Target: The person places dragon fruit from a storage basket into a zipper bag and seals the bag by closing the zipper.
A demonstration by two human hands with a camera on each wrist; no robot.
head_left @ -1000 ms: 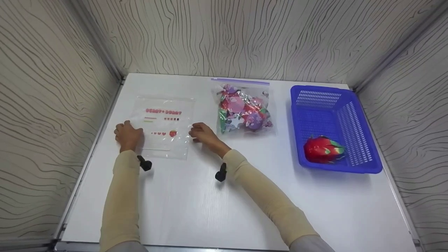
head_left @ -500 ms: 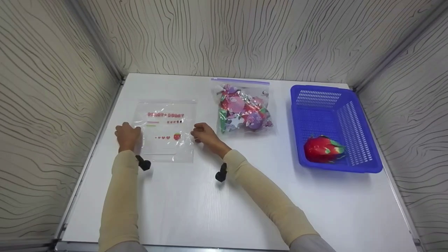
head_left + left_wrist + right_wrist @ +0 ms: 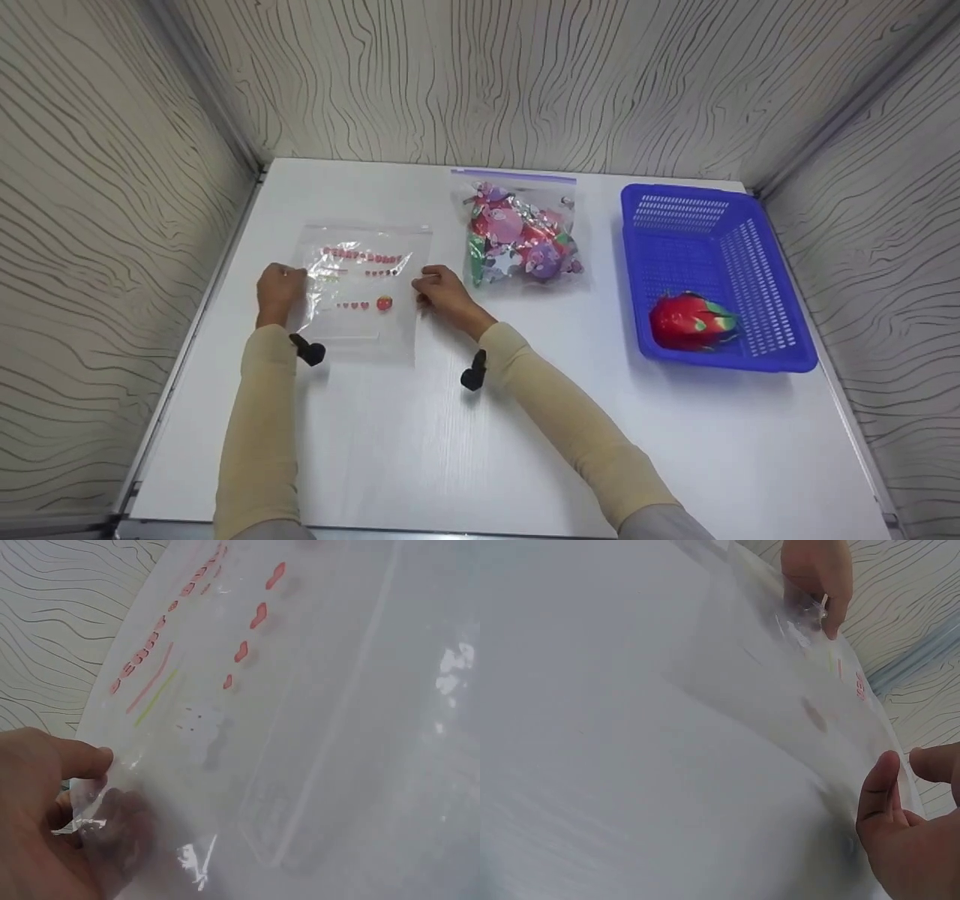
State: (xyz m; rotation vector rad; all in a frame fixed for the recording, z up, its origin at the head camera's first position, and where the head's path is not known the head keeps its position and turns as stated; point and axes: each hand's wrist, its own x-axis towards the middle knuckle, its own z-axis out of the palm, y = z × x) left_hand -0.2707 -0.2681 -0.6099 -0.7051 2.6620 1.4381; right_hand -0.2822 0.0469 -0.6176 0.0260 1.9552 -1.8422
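Observation:
A clear zip bag (image 3: 360, 322) with red printed lettering, small hearts and a strawberry lies flat-looking between my hands at the table's left. My left hand (image 3: 279, 289) pinches its left edge; in the left wrist view the thumb of that hand (image 3: 37, 810) lies over the film, other fingers showing through it. On the opposite side, my right hand (image 3: 448, 296) holds the right edge between thumb and fingers. The right wrist view shows the bag's film (image 3: 727, 682) raised off the white surface along its near edge.
Behind my right hand lies a purple-zip bag (image 3: 521, 232) filled with colourful pink, purple and green pieces. A blue perforated basket (image 3: 664, 255) stands at the right, with a red dragon fruit (image 3: 690, 321) inside. Patterned panels (image 3: 480, 82) wall the white table (image 3: 465, 450).
The clear bag has shifted toward me and slightly right, and its surface now catches more glare. My left fingers have drawn in around its edge; my right hand has barely moved.

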